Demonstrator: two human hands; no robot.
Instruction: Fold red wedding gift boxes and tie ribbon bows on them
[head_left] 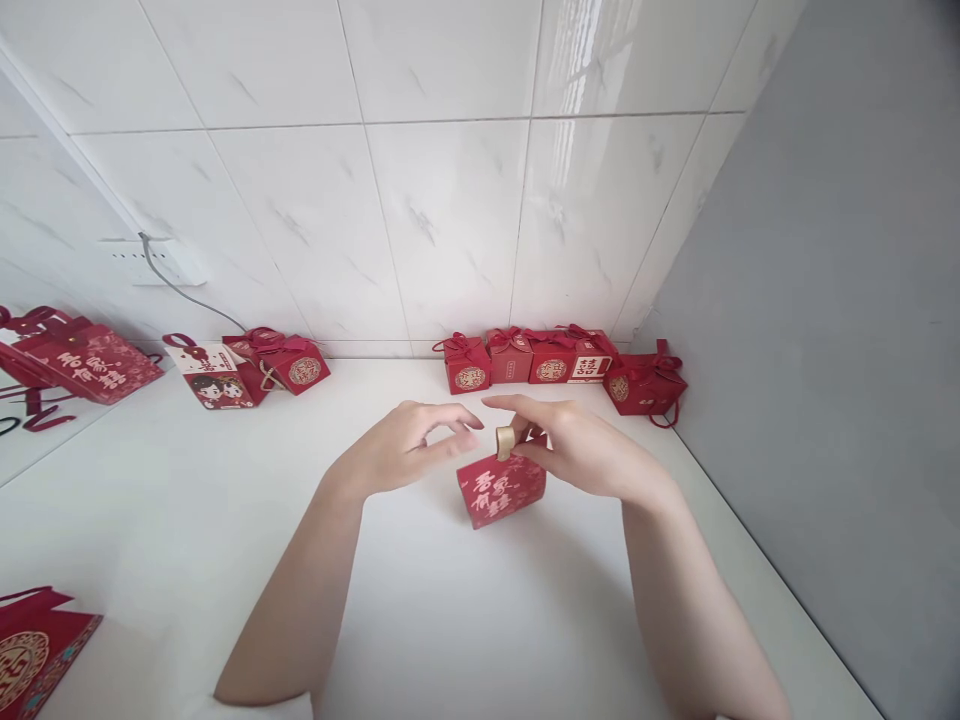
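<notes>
On the white table (420, 620): red box (501, 494), gold band (504, 443), apparently mid-handling.
Left hand (401, 447) parted, empty; right hand (589, 450) curled at band, hold unclear. Next likely calls for steadying box.

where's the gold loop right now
In the head view, the gold loop is just right of centre, at the top edge of a red box, by the right hand.
</notes>
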